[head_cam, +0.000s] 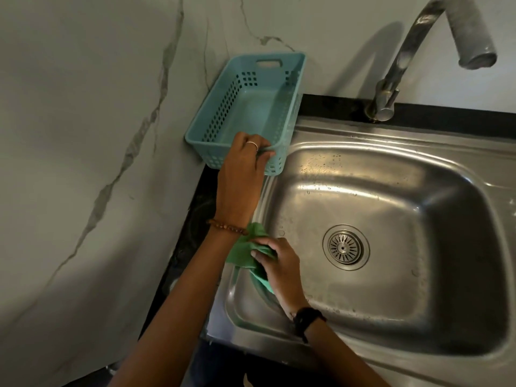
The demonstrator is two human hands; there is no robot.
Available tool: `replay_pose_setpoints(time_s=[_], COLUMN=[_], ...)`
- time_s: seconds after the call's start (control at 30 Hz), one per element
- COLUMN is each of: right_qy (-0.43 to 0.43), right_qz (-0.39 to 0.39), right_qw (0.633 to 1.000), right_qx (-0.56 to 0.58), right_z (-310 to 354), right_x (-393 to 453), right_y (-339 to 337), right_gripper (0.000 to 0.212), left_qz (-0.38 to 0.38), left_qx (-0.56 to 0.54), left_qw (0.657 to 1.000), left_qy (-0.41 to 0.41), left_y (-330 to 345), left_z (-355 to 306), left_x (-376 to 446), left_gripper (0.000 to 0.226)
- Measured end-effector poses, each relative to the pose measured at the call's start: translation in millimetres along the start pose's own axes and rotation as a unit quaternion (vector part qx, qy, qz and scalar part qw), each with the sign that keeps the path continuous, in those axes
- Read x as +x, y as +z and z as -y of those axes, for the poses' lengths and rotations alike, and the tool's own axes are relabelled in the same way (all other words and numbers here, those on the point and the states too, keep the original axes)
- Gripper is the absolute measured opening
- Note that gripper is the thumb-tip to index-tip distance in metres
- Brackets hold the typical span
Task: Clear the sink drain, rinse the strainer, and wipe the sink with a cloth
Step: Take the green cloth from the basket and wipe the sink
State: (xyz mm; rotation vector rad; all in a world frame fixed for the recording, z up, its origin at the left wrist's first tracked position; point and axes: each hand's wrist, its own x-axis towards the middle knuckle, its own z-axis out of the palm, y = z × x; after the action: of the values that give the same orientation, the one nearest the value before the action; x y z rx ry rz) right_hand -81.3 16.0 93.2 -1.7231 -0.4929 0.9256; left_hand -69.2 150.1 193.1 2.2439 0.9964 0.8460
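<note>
Across the left of the frame, wall: grey marble-look wall panel (83, 135) with pale veins, filling the left half.
Basket: light blue perforated plastic basket (248, 107) with a handle slot, upper centre, tilted, its near end over the sink's left rim.
Left hand: left hand (241, 177), centre left, wearing a thin ring and a brown bead bracelet (226, 226); fingers curled over the basket's near rim, gripping it.
Cloth: crumpled green cloth (243, 252), lower centre, lying on the sink's left rim and inner slope.
Right hand: right hand (279, 269), black wristband on its wrist, fingers closed on the cloth, pressing it against the sink.
Sink: wet stainless steel sink (391, 177), right half of the frame, set in a black counter.
Strainer: round slotted metal drain strainer (345, 247), seated in the basin floor, right of the cloth and apart from it.
Tap: curved steel tap (405, 60), upper right, spout over the basin.
</note>
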Motion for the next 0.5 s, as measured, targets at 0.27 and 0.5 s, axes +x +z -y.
replay_pose_setpoints(time_s=[0.27, 0.5], right_qy=[0.034, -0.054], right_qz=[-0.095, -0.178], right_qw=[0.995, 0.981], right_qx=[0.026, -0.056], right_z=[42, 68], right_x=[104, 176], right_y=[-7, -29], right_gripper=[0.02, 0.032], left_qz=[0.02, 0.01], left_qx=[0.031, 0.06], left_qw=[0.999, 0.998], left_qy=[-0.021, -0.013], left_y=[5, 12], left_z=[1, 7], left_x=[-8, -16], left_gripper=[0.012, 0.01])
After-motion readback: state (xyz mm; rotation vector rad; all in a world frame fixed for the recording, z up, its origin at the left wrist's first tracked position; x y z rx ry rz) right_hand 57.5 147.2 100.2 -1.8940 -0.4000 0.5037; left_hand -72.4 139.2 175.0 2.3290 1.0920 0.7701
